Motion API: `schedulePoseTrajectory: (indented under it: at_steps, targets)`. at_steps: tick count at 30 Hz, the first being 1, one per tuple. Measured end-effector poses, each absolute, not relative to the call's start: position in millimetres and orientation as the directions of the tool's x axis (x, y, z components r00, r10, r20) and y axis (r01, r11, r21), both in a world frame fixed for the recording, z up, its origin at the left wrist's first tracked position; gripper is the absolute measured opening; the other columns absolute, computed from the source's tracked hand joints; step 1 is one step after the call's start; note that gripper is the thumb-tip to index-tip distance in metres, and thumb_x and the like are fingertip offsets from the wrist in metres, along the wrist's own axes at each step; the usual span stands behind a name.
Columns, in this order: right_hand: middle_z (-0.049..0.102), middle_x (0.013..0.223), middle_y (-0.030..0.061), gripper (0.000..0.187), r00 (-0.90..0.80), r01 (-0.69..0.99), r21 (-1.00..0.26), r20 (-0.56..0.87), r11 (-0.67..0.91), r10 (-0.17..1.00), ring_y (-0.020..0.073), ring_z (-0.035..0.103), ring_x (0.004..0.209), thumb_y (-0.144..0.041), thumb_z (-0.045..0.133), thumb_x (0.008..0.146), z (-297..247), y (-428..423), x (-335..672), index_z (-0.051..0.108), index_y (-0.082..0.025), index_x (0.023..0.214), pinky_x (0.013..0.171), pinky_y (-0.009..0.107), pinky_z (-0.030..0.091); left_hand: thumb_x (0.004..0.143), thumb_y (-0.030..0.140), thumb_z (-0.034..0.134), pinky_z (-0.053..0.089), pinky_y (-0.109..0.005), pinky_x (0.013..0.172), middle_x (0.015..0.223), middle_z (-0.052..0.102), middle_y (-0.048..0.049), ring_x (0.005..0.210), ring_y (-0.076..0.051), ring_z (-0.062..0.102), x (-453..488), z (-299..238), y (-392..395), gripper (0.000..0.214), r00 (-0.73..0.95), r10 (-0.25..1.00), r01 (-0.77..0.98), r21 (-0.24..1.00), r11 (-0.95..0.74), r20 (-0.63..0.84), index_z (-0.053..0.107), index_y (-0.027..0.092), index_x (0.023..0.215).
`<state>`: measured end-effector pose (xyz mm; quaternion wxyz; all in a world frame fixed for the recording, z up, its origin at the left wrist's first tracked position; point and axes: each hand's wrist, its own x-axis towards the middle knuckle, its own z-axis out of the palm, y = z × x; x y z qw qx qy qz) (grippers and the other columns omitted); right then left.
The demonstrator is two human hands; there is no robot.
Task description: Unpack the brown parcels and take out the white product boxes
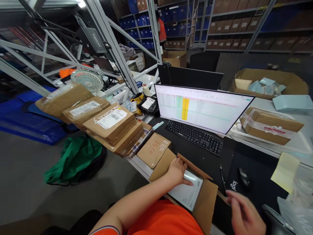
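Note:
An opened cardboard box lies in front of me with its flaps spread. Inside it is a flat white box with small print and a glossy surface. My left hand reaches into the left end of the carton; its thumb lies across the white box and its bent fingers grip at that box's end, partly hidden. To the right, my right hand is slightly blurred, thumb and forefinger apart, with nothing visible in it. Its fingertips are close to the lower end of a thin dark pen-like tool on the desk.
A closed small carton and stacked labelled parcels line the left side. Ahead stand a monitor and keyboard. A mouse, yellow paper and a taped carton are at right.

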<state>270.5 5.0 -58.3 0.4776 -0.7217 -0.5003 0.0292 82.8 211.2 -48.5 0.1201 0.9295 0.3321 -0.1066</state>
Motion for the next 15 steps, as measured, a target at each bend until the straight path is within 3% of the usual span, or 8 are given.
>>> schedulePoseTrajectory:
  at_steps: [2, 4, 7, 9, 12, 15]
  targets:
    - [0.075, 0.108, 0.0038, 0.031, 0.215, 0.7, -0.702, 0.381, 0.131, 0.899, 0.0238, 0.072, 0.096, -0.03, 0.053, 0.095, -44.7, 5.7, 228.2, 0.071, -0.033, 0.12, 0.084, 0.036, 0.059, 0.062, 0.083, 0.072, 0.037, -0.045, 0.108, 0.125, 0.069, -0.0201, 0.123, -0.037, 0.055, 82.4, -44.0, 210.7, 0.091, 0.764, 0.587, 0.642, 0.227, -0.732, -0.267, 0.07, 0.013, 0.119]
    - [0.069, 0.13, 0.0076, 0.045, 0.054, 0.779, -0.621, 0.198, 0.083, 0.979, 0.027, 0.067, 0.114, -0.021, 0.052, 0.091, -46.0, 21.2, 201.3, 0.065, -0.026, 0.134, 0.096, 0.038, 0.057, 0.067, 0.073, 0.076, 0.036, -0.046, 0.111, 0.128, 0.069, -0.018, 0.127, -0.037, 0.055, 81.1, -42.2, 210.5, 0.08, 0.804, 0.551, 0.594, 0.301, -0.746, -0.223, 0.07, 0.015, 0.121]
    - [0.056, 0.146, 0.0194, 0.062, 0.166, 0.907, -0.376, -0.098, -0.191, 0.981, 0.0357, 0.053, 0.135, -0.009, 0.05, 0.08, -59.7, 54.4, 193.6, 0.057, -0.007, 0.142, 0.114, 0.048, 0.044, 0.071, 0.055, 0.078, 0.037, -0.044, 0.11, 0.118, 0.074, -0.0114, 0.12, -0.034, 0.061, 72.1, -41.7, 210.5, 0.053, 0.846, 0.519, 0.52, 0.41, -0.749, -0.124, 0.074, 0.02, 0.111]
    - [0.055, 0.146, 0.023, 0.063, 0.198, 0.929, -0.279, -0.178, -0.243, 0.964, 0.0373, 0.048, 0.139, -0.01, 0.05, 0.08, -64.7, 70.0, 200.3, 0.055, -0.001, 0.142, 0.117, 0.048, 0.038, 0.071, 0.05, 0.078, 0.041, -0.042, 0.105, 0.099, 0.077, -0.0089, 0.106, -0.031, 0.067, 62.2, -40.8, 211.1, 0.038, 0.834, 0.536, 0.529, 0.463, -0.711, -0.129, 0.076, 0.02, 0.093]
    - [0.061, 0.138, 0.0216, 0.06, 0.114, 0.934, -0.308, -0.217, -0.179, 0.969, 0.0368, 0.051, 0.134, -0.023, 0.056, 0.084, -59.4, 78.2, 210.0, 0.058, -0.003, 0.14, 0.116, 0.048, 0.038, 0.072, 0.047, 0.076, 0.044, -0.041, 0.098, 0.077, 0.074, -0.0067, 0.088, -0.028, 0.069, 47.8, -37.3, 214.3, 0.029, 0.818, 0.549, 0.549, 0.521, -0.653, -0.173, 0.071, 0.018, 0.072]
    - [0.064, 0.133, 0.0174, 0.054, 0.009, 0.9, -0.42, -0.25, -0.117, 0.968, 0.0342, 0.055, 0.128, -0.039, 0.064, 0.082, -47.8, 78.5, 214.7, 0.065, -0.012, 0.129, 0.113, 0.047, 0.04, 0.075, 0.043, 0.074, 0.046, -0.038, 0.093, 0.074, 0.073, -0.0054, 0.085, -0.026, 0.07, 38.1, -32.4, 223.0, 0.028, 0.842, 0.501, 0.496, 0.652, -0.574, -0.2, 0.066, 0.019, 0.064]
